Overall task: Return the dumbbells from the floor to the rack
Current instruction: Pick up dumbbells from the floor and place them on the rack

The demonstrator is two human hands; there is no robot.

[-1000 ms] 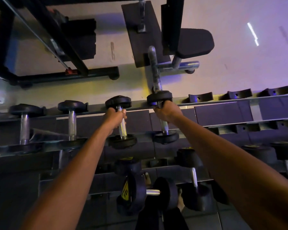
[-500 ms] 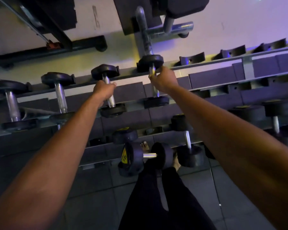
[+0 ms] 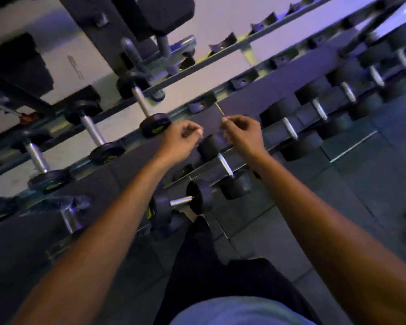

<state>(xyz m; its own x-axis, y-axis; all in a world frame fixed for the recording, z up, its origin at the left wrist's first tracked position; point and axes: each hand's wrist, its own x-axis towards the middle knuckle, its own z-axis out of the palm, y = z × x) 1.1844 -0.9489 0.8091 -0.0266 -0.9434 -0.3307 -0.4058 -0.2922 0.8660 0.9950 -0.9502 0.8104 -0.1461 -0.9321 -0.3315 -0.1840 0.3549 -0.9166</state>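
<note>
Fingers point(image 3: 198, 133) of both hands hang loosely curled, holding nothing, before the rack point(image 3: 197, 73); one dumbbell point(image 3: 181, 204) lies on the floor point(image 3: 314, 207) by the foot; likely heavy, rigid; grip its steel handle mid-bar.

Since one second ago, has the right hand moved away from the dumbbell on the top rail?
Yes. The right hand has let go of the dumbbell it gripped and pulled back toward the person, off the top rail, now empty before the lower tier.
</note>
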